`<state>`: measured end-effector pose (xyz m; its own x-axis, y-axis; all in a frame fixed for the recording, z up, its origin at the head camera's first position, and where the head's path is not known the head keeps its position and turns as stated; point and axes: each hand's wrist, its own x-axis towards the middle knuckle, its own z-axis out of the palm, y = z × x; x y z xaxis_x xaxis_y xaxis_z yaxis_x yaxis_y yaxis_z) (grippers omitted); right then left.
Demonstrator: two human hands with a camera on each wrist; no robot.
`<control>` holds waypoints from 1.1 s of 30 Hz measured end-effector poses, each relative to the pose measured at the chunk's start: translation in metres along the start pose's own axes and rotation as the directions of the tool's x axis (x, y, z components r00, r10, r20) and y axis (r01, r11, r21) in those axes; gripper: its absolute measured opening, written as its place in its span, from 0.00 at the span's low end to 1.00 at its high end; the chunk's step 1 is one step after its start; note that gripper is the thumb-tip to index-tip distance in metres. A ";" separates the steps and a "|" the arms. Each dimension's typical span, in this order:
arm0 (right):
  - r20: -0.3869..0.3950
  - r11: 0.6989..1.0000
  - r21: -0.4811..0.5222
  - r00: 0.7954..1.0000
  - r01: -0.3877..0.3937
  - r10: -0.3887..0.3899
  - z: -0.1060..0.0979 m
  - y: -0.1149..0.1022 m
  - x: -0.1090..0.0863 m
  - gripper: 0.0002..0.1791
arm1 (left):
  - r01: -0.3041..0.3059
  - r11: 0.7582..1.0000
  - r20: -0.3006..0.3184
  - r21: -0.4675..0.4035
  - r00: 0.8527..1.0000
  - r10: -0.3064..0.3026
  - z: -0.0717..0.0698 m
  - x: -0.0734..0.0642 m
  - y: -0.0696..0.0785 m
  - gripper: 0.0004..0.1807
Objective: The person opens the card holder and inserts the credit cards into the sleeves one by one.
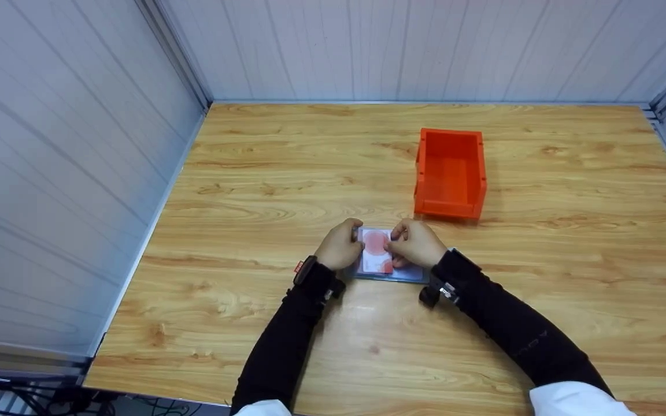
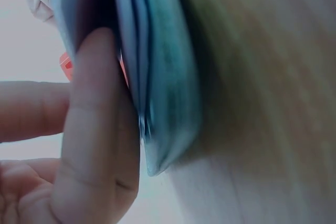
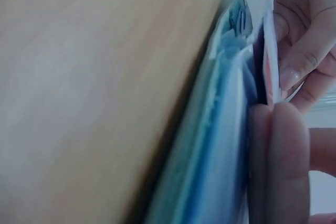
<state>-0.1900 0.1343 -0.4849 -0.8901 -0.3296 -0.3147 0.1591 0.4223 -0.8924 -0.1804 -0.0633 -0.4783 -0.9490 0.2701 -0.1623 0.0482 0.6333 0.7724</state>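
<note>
A small white card with a pink circle [image 1: 374, 249] lies over a blue-green booklet [image 1: 407, 273] on the table. The left hand [image 1: 340, 245] pinches the card's left edge, and the right hand [image 1: 420, 242] pinches its right edge. In the left wrist view a left finger [image 2: 92, 119] reaches behind the raised leaf, apart from the thin layers of the booklet [image 2: 170, 77]. From the right wrist view, right fingertips [image 3: 286, 145] hold the near edge of the card [image 3: 270, 51], which stands slightly off the booklet's clear sleeves. Whether the card sits inside a sleeve I cannot tell.
An orange open bin [image 1: 451, 179] stands beyond the right hand. Wood-grain table [image 1: 252, 190] surrounds the booklet, with white panel walls [image 1: 78, 144] at the left and back. Cables [image 1: 165, 406] hang below the table's front left edge.
</note>
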 end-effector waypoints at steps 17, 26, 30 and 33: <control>0.045 0.996 -0.070 0.998 0.053 -0.050 0.005 -0.008 -0.004 0.15 | -0.001 1.000 -0.007 0.015 1.000 0.001 0.002 0.000 0.003 0.28; 0.062 0.994 -0.105 0.998 0.039 -0.032 -0.002 -0.004 -0.006 0.17 | 0.007 0.999 0.009 0.048 1.000 -0.008 0.002 -0.001 0.006 0.35; 0.025 0.976 -0.185 0.993 0.116 -0.113 -0.009 -0.003 -0.012 0.17 | 0.015 0.997 0.003 0.081 1.000 -0.015 0.002 -0.002 0.007 0.36; -0.017 0.922 -0.312 0.969 0.228 -0.245 -0.015 -0.003 -0.020 0.17 | 0.022 0.994 -0.004 0.109 1.000 -0.021 0.002 -0.002 0.007 0.36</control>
<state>-0.1788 0.1523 -0.4713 -0.9090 -0.4089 -0.0807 -0.1896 0.5781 -0.7936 -0.1775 -0.0580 -0.4732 -0.9511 0.2537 -0.1764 0.0612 0.7143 0.6972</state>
